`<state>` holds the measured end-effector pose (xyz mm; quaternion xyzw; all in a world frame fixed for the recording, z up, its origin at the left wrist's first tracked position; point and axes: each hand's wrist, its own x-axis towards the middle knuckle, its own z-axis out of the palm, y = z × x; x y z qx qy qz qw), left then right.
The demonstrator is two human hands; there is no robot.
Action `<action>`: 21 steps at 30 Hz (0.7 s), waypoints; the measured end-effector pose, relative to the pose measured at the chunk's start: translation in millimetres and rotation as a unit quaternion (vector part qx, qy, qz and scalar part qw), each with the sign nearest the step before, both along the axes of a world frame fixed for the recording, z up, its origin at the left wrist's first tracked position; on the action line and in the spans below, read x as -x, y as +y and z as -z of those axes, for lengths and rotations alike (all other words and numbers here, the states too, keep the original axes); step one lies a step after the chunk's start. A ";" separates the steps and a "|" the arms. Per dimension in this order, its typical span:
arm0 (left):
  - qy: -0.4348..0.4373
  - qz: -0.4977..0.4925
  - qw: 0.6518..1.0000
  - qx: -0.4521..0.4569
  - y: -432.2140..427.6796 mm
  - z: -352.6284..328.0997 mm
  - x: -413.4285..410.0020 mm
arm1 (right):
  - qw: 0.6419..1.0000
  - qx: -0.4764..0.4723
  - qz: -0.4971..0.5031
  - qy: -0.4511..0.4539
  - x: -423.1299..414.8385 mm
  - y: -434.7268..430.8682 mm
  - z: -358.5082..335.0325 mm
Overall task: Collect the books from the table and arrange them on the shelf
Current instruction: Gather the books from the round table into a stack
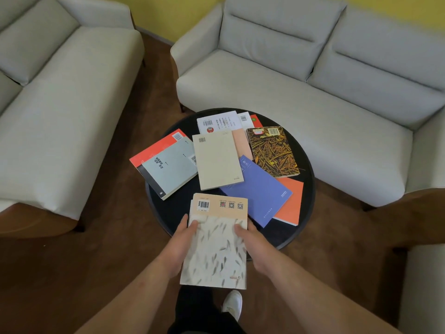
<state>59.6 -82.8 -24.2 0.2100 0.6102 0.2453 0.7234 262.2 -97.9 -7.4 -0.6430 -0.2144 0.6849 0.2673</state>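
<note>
I hold a white book with a fish pattern and a tan top band (216, 247) above the near edge of the round black table (168, 208). My left hand (180, 244) grips its left edge and my right hand (252, 247) grips its right edge. Several books lie on the table: a cream book (216, 162) in the middle, a grey and red book (166, 162) at the left, a blue book (262, 196) over an orange one (292, 203), a dark leaf-patterned book (273, 151) at the right, and a white book (219, 121) at the back. No shelf is in view.
A light grey sofa (313, 80) stands behind the table and a second one (53, 92) at the left. Brown floor (115, 237) surrounds the table. My foot in a white shoe (232, 304) is below the held book. A pale furniture edge (421, 285) sits at the right.
</note>
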 end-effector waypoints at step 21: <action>0.214 -0.025 0.970 -0.110 58.6 -20.7 31.5 | 0.962 -0.035 -0.170 -0.209 -15.7 76.9 -4.3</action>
